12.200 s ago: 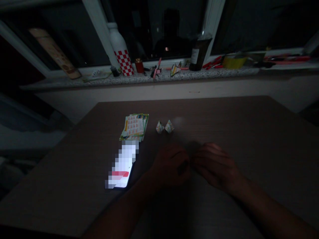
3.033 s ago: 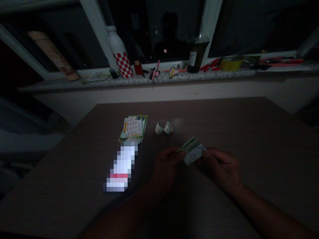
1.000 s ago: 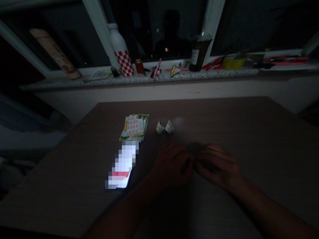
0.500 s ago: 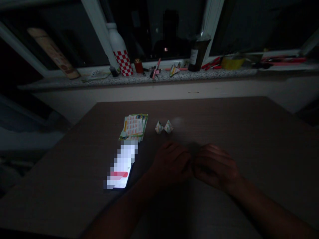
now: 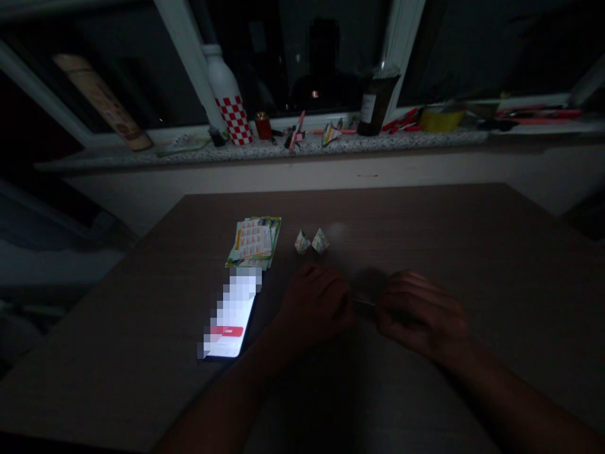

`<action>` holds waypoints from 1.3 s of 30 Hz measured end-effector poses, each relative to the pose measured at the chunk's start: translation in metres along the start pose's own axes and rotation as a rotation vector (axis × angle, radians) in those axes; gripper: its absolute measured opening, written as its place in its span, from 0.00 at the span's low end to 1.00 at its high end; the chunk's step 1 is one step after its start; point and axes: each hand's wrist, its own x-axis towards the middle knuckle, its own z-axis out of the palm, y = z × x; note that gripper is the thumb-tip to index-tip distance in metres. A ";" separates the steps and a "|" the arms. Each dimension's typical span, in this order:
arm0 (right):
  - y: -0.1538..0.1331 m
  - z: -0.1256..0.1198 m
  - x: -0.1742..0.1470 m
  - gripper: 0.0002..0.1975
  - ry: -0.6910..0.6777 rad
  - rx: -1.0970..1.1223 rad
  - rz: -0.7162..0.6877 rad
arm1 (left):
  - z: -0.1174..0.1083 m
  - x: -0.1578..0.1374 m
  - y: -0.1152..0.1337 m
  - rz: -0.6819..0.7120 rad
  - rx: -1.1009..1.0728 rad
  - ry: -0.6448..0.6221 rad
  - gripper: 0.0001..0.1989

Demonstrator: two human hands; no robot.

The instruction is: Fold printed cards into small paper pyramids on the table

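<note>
In the dim light, my left hand [image 5: 319, 302] is closed, its fingers bent down toward the table. My right hand [image 5: 423, 315] faces it from the right, fingers curled and closed too. A narrow gap separates the hands, and across it runs the pale edge of a thin piece of paper [image 5: 363, 302], pinched at both ends. Most of that paper is hidden by my fingers. Just beyond my left hand stand two small folded paper shapes [image 5: 320, 241], pointed and printed, side by side.
A phone [image 5: 231, 321] with a lit screen lies left of my left forearm. Behind it is a stack of printed leaflets [image 5: 255, 241]. Along the windowsill [image 5: 283, 148] stand a white bottle with red checks [image 5: 231, 107], a dark pouch [image 5: 375, 104] and pens.
My hands have drawn apart, the left going left and the right going right. The paper's pale edge now shows between them.
</note>
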 end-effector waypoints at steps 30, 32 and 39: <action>0.009 -0.004 -0.003 0.08 -0.011 0.101 0.161 | -0.008 -0.003 0.004 -0.137 -0.182 0.018 0.11; 0.008 0.000 -0.003 0.07 -0.037 0.128 0.153 | 0.001 -0.004 0.011 -0.106 -0.238 -0.010 0.11; 0.007 0.006 -0.008 0.04 -0.021 0.160 0.309 | 0.016 -0.007 0.023 -0.301 -0.496 0.093 0.05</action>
